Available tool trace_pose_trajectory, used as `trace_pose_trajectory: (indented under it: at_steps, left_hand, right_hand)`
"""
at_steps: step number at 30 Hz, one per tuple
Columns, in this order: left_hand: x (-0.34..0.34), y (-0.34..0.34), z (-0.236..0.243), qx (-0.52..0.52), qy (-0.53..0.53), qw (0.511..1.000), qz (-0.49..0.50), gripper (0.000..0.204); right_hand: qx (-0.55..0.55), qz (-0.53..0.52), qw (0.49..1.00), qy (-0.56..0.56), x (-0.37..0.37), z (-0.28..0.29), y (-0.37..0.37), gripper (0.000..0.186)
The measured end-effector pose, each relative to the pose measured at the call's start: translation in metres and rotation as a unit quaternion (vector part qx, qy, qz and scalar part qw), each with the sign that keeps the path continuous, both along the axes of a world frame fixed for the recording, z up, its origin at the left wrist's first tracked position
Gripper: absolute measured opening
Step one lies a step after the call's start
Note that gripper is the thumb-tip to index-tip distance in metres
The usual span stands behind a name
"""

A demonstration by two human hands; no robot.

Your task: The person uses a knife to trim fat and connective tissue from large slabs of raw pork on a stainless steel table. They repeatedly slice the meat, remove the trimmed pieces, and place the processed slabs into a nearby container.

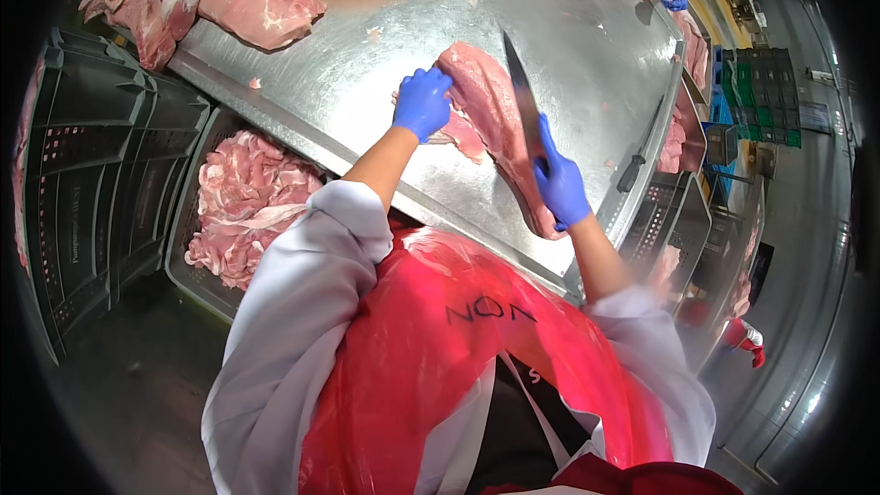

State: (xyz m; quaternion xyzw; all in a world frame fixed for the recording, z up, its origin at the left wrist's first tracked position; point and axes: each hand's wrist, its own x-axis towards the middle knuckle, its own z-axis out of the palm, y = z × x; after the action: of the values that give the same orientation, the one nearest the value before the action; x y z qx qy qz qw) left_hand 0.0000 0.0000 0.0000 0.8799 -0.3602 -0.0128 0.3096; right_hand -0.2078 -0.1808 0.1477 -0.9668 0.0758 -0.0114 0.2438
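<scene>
This is a meat-cutting room: the blue-gloved right hand [561, 185] holds a long steel-bladed knife [524, 96] over a broad stainless-steel counter [596, 64], and large pink cuts of raw meat [261, 9] lie heaped ahead and left of the blue-gloved left hand [423, 105]. Nearer and left of that hand, a grey plastic crate [197, 284] holds pale pink trimmings [247, 197]; green plastic crates [768, 82] stand stacked far right of the right hand.

Cuts of raw meat [261, 7] are heaped at the far left of the steel tabletop [591, 64], and a black-handled knife [631, 173] lies along its right edge. Pinkish trimmings [247, 202] fill an open crate [180, 243] beside dark perforated crates [119, 165]; green crates [763, 96] stand stacked off right.
</scene>
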Motion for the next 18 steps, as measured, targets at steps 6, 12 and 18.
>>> trace_pose_trajectory:
  at_steps: [6, 12, 18]
  left_hand:
    - [-0.010, 0.010, -0.011, -0.019, -0.028, 0.999, -0.017, 0.011]
    - [-0.007, 0.033, -0.029, 0.015, -0.071, 0.997, 0.019, 0.009]
    - [0.006, 0.074, -0.016, 0.037, -0.056, 0.997, 0.023, 0.029]
  right_hand:
    - [-0.080, 0.022, 0.985, 0.152, 0.075, -0.054, 0.034, 0.077]
    - [-0.135, 0.034, 0.971, 0.193, -0.033, -0.040, 0.030, 0.083]
    - [-0.130, 0.040, 0.969, 0.206, -0.182, -0.035, -0.008, 0.082]
